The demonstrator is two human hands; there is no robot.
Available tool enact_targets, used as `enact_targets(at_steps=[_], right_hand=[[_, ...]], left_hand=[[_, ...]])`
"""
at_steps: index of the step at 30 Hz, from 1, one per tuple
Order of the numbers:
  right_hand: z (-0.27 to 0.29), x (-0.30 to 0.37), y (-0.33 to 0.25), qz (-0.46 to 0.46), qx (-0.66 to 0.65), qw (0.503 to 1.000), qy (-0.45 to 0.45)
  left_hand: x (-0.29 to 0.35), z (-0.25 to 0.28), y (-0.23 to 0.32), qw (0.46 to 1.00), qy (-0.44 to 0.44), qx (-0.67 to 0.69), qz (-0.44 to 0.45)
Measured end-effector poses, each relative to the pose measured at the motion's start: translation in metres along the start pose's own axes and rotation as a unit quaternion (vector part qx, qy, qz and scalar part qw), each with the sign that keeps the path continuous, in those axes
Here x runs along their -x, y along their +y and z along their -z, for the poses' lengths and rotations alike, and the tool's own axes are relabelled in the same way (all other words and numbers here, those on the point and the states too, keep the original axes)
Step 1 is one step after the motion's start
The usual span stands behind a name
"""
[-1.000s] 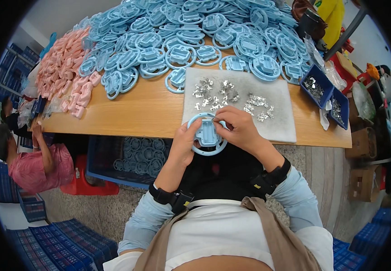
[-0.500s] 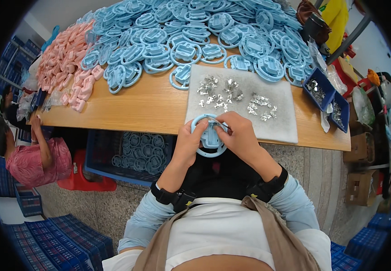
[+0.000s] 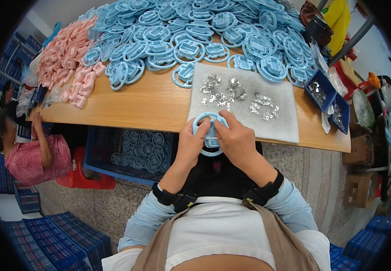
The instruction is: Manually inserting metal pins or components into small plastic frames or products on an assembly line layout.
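Note:
Both hands hold one light-blue plastic ring-shaped part [image 3: 210, 153], which has a boxy middle, just off the table's front edge. My left hand [image 3: 189, 143] grips its left rim, thumb over the middle. My right hand [image 3: 237, 139] closes round the right side, its thumb pressing on the middle. A thin, pale, straight piece [image 3: 211, 138] crosses the ring between the thumbs; its kind I cannot make out. Beyond the hands lies a whitish pad [image 3: 274, 128] with small shiny metal clips [image 3: 263, 101] in loose clusters.
Blue ring parts [image 3: 188, 50] are heaped at the back, with pink plastic pieces [image 3: 67, 58] to their left. Two dark-blue bins [image 3: 318, 92] of metal bits sit at the right edge. A blue crate [image 3: 114, 170] of ring parts stands below the table. A person in pink [image 3: 39, 158] sits at left.
My right thumb has moved down over the ring's middle, and its index finger now lies along the upper right rim. The thin pale piece now shows between the thumbs. The view has shifted slightly.

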State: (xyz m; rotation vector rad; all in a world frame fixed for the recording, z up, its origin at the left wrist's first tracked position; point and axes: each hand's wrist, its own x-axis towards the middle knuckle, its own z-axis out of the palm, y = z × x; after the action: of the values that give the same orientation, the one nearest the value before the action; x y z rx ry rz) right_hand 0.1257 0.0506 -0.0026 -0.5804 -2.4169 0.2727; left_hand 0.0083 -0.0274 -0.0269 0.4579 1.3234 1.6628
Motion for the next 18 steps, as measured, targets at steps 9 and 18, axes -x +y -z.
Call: enact_targets(at_steps=[9,18], right_hand=[[-0.006,-0.012,0.020,-0.255,-0.381,0.885,-0.082],[-0.025,-0.029,-0.004,-0.229,-0.455,0.855,-0.092]], left_hand=[[0.007,-0.002,0.017,0.999,0.016,0.051,-0.001],[0.022,0.040,0.031,0.985,-0.050,0.126,0.105]])
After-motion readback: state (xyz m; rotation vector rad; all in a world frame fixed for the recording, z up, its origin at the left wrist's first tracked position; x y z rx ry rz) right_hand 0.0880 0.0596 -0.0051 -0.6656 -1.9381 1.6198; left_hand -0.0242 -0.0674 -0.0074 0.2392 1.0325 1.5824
